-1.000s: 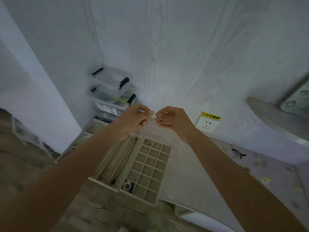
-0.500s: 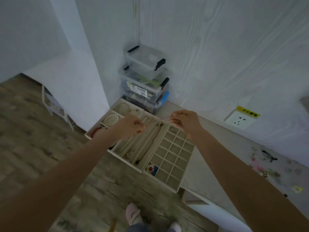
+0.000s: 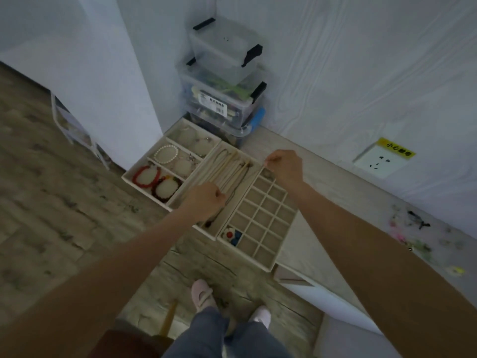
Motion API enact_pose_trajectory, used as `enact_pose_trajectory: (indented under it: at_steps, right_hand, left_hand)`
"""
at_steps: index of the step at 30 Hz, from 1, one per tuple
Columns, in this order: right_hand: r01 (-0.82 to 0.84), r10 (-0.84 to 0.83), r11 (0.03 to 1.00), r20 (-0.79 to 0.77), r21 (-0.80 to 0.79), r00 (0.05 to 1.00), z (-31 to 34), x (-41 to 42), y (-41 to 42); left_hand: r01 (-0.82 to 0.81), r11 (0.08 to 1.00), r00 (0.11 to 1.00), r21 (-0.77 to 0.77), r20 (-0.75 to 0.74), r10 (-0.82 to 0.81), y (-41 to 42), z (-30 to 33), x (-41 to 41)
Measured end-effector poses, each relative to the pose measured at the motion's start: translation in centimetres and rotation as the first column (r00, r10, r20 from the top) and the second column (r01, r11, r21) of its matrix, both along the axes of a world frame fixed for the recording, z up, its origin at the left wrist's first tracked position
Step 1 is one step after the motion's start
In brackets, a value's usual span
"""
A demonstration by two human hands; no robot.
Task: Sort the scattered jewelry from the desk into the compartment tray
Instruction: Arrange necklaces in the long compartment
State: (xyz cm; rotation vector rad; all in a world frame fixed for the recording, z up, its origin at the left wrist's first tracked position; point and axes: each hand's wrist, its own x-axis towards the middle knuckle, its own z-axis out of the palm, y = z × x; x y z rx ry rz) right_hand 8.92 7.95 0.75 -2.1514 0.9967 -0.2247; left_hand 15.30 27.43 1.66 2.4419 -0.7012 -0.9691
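Three beige compartment trays sit side by side at the frame's centre: a bracelet tray (image 3: 129, 177), a long-slotted necklace tray (image 3: 206, 161) and a small-celled grid tray (image 3: 268, 267). The bracelet tray holds one white pearl bracelet (image 3: 166, 154), one red bead bracelet (image 3: 145, 177) and one dark multicoloured bead bracelet (image 3: 167, 188). Three clear plastic lidded storage boxes (image 3: 222, 81) stand stacked above them. One white wall socket (image 3: 379, 162) sits at right. Two bare hands, left (image 3: 204, 202) and right (image 3: 285, 166), and two pink slippers (image 3: 202, 297) at the bottom.
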Motion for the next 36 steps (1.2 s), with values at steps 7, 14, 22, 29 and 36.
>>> enact_pose_trajectory:
  at_steps: [7,14,22,29,36]
  right_hand:
    - [-0.049,0.046,0.997,-0.052,-0.061,0.998,-2.1,1.0,0.0]
    - [-0.047,0.026,0.986,-0.128,-0.159,0.991,-2.5,2.4,0.0]
    - [-0.043,0.018,0.986,-0.149,-0.164,0.989,-2.8,2.7,-0.2]
    - [-0.186,0.141,0.959,-0.206,-0.214,0.968,-2.6,2.6,-0.1]
    - [-0.23,0.162,0.929,-0.242,-0.288,0.957,-2.7,3.1,0.1]
  left_hand:
    - [-0.034,0.998,0.999,0.059,0.023,0.033,-0.3,-2.0,-1.4]
    - [-0.008,0.996,0.997,0.094,0.08,0.0,-0.8,-1.8,-1.8]
    - [0.052,0.994,0.995,0.097,0.075,-0.06,-1.4,-2.0,-1.8]
    - [0.126,0.978,0.987,0.166,0.075,-0.14,-2.2,-2.3,-1.8]
    - [0.233,0.932,0.958,0.277,0.098,-0.269,-2.3,-2.1,-2.3]
